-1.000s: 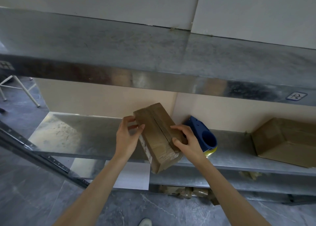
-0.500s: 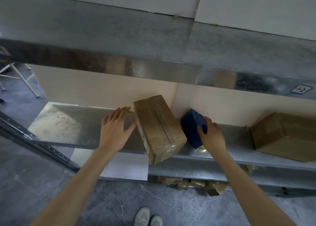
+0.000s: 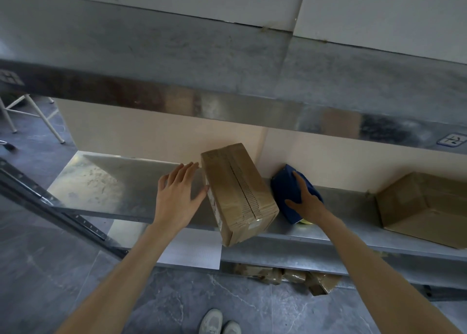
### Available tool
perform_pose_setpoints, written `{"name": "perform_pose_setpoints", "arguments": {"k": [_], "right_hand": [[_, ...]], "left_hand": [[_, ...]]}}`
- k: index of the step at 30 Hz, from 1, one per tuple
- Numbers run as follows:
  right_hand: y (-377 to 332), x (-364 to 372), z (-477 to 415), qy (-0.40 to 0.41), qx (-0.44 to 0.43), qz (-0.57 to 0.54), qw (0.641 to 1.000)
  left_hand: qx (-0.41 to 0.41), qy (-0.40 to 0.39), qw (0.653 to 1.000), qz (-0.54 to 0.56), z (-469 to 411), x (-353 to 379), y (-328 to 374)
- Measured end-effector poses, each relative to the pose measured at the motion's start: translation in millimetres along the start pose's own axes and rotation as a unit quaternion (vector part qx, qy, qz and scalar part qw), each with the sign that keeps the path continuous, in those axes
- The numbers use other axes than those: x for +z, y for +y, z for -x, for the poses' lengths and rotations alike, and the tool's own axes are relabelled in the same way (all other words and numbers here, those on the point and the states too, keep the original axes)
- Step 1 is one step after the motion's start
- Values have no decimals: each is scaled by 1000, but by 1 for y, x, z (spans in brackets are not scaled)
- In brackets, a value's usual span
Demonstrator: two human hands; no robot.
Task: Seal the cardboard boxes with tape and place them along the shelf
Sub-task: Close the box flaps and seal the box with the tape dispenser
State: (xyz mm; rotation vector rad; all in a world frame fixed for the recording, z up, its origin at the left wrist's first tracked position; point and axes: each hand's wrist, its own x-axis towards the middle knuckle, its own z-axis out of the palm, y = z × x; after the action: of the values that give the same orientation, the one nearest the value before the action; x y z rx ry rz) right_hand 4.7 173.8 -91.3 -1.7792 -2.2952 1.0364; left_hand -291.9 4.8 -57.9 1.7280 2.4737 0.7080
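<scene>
The left hand (image 3: 177, 199) lies flat and loose against the left side of the cardboard box (image 3: 237, 194), likely steadying it, while the right hand (image 3: 307, 202) grasps the blue tape dispenser (image 3: 285, 187) just beside it, ready for sealing. The box sits skewed, one corner overhanging the front edge of the shelf (image 3: 113, 184).

Dim, soft light on my feed, with a wide-angle bend at the borders.
The brightest patch I get is a pale sheen on the left end of the lower shelf (image 3: 101, 182). The upper shelf (image 3: 227, 106) shows smeared reflections along its front lip and shades what lies beneath. The cardboard box (image 3: 237, 194) reads sharp, the tape dispenser (image 3: 281, 189) sinks into dark blue, and the forearms (image 3: 126, 270) look soft.
</scene>
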Motion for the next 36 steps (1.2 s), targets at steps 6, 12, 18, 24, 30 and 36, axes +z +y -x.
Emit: {"name": "perform_pose_setpoints", "arguments": {"k": [6, 12, 18, 24, 30, 36], "right_hand": [[4, -7, -10, -22, -10, -40, 999], [9, -8, -18, -29, -32, -89, 995], [8, -5, -14, -19, -28, -51, 998], [1, -29, 11, 7, -81, 47, 996], [-11, -59, 50, -39, -151, 91, 983], [-31, -77, 100, 42, -229, 145, 962]], "left_hand": [[0, 8, 1000, 12, -1, 1, 2], [0, 2, 1000, 16, -1, 2, 4], [7, 3, 1000, 13, 0, -3, 5], [-7, 17, 1000, 25, 14, -8, 15], [-15, 32, 999, 32, 37, -13, 35], [-2, 46, 997, 66, 56, -27, 62]]}}
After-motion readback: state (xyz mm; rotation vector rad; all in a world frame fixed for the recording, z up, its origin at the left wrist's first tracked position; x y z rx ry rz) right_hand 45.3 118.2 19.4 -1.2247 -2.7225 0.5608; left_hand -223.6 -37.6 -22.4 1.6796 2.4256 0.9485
